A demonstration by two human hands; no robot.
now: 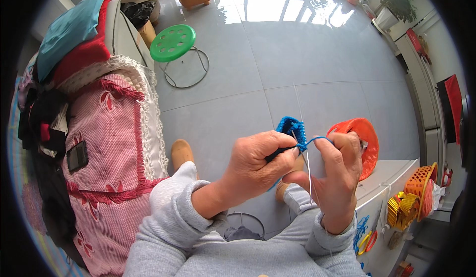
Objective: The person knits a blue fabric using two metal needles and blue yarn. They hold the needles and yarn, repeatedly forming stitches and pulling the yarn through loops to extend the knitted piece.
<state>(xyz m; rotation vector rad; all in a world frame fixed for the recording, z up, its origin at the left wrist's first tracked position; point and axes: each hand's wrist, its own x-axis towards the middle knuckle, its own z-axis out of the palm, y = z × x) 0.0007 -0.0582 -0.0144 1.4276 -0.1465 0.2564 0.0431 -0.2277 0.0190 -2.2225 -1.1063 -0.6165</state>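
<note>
Blue knitting (286, 124) is pinched by the left hand (259, 157), right of frame centre; yarn (317, 138) is carried by the right hand (338, 168) (whether the needle (309, 172) is gripped cannot be told); stitches (303, 132) may be lost if yarn is tugged.

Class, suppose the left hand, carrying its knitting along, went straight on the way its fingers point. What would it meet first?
Probably the right hand, which the left hand faces just past the knitting; this single view leaves depth unclear.
</note>
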